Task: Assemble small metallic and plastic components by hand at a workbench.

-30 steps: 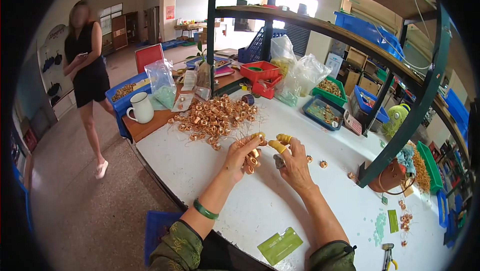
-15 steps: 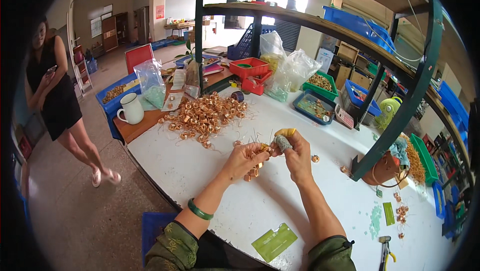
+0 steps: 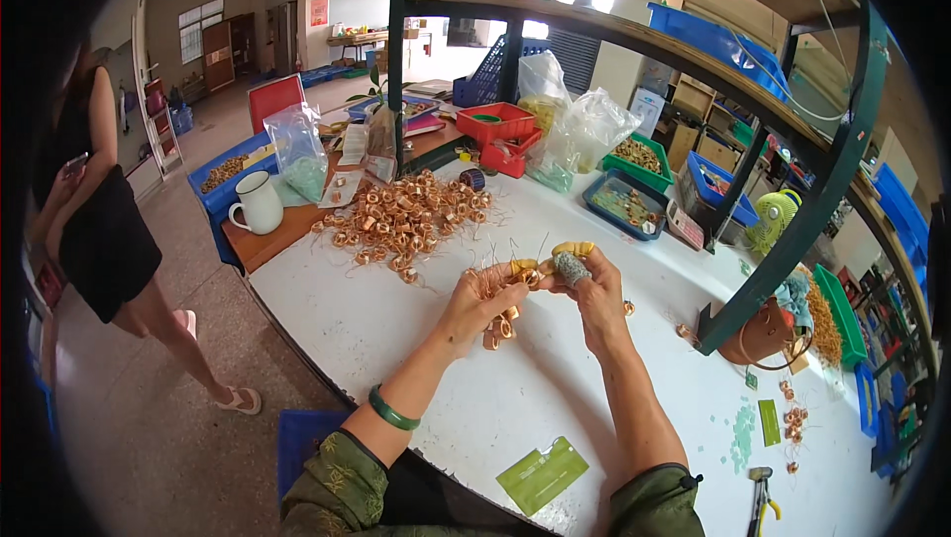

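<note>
Several copper wire coils (image 3: pixel 500 330) hang below my left hand (image 3: pixel 472 311), whose fingers are closed round them with thin wire ends sticking up. My right hand (image 3: pixel 598 305) pinches at a coil (image 3: pixel 531 277) beside the left fingertips; its exact grip is partly hidden. A grey speckled wrap (image 3: pixel 572 268) and a yellow cover (image 3: pixel 573 249) sit on fingers of that hand. Beyond both hands lies a heap of copper coils (image 3: pixel 406 220) on the white table (image 3: pixel 347 324). One loose coil (image 3: pixel 629 308) rests just right of my right hand.
A white mug (image 3: pixel 261 205) stands at the left. Dark shelf posts (image 3: pixel 792 190) rise from the table. A green card (image 3: pixel 542 476) lies near the front edge, with a hammer (image 3: pixel 761 487) to its right. A person (image 3: pixel 104 200) holding a phone is walking at far left.
My hands stay close together over the table, with the right fingers shifted slightly at the coil. The person at left has stepped nearer and turned. The view has shifted a little.
</note>
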The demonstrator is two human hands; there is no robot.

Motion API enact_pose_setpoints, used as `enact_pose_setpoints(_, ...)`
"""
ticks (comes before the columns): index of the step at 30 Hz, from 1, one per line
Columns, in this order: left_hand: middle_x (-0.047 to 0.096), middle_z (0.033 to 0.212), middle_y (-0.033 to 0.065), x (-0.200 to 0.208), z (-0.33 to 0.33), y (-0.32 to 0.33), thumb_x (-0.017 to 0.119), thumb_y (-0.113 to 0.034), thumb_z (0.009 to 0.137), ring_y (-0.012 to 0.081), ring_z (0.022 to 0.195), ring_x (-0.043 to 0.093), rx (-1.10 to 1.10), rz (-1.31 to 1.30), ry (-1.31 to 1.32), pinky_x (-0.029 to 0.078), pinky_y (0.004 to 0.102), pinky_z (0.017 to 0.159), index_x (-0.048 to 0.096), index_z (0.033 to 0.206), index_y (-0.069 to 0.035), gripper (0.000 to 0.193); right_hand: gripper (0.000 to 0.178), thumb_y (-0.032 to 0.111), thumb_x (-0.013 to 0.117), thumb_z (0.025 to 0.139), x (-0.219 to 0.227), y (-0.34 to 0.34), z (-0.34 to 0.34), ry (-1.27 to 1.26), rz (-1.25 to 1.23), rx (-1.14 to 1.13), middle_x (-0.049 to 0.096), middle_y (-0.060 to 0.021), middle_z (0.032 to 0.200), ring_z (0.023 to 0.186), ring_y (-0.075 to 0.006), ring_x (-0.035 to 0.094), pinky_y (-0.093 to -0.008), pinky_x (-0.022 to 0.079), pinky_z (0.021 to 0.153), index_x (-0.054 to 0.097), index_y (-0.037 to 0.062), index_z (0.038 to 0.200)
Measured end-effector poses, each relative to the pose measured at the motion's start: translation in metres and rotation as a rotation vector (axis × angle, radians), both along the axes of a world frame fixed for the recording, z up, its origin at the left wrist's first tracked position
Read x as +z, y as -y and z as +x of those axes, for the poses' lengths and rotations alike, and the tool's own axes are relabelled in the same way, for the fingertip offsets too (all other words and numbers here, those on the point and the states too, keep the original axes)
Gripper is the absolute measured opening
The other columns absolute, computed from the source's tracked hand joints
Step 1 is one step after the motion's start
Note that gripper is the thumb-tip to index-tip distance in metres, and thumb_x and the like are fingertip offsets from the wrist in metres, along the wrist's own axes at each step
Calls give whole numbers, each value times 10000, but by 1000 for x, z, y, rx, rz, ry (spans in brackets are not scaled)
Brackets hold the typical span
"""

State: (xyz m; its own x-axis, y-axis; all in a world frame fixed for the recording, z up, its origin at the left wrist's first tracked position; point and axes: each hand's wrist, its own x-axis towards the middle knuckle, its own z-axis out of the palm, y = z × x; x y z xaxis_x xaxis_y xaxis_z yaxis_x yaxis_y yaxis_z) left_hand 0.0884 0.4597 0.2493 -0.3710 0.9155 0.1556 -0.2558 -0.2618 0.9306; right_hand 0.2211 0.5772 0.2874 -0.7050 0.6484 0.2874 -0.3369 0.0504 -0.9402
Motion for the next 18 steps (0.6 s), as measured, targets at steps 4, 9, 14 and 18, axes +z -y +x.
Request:
enact_pose_setpoints(4,595,675,-6,-3,-2,-2,654,-189,870,46,408,463,15,35,31,308,184,307,647,1103,-66,264,289,-74,436,845,-1,-3,-1,-8,49,-16,667,-98,935,762,-151,620,-265,491,742,627,33,1033)
enact_pose_setpoints(9,614,715,8,-4,0,-5,654,-203,877,50,409,461,33,104,43,304,186,303,631,1126,-64,287,257,-61,508,838,-6,-7,-1,12,87,31,668,-77,946,779,-137,606,-252,479,736,636,38,1036)
enact_pose_setpoints(14,622,737,12,-5,-4,-5,653,-215,882,53,408,459,43,87,55,302,186,303,624,1129,-63,292,270,-73,563,797,-9,-6,-2,-5,205,36,670,-69,921,788,-134,602,-262,480,745,636,27,1037)
enact_pose_setpoints(18,613,730,6,-1,-3,-1,649,-220,883,53,408,464,59,20,23,301,185,300,633,1113,-69,275,269,-86,572,777,-8,2,-2,16,608,-101,669,-68,892,774,-135,605,-264,487,733,626,12,1022)
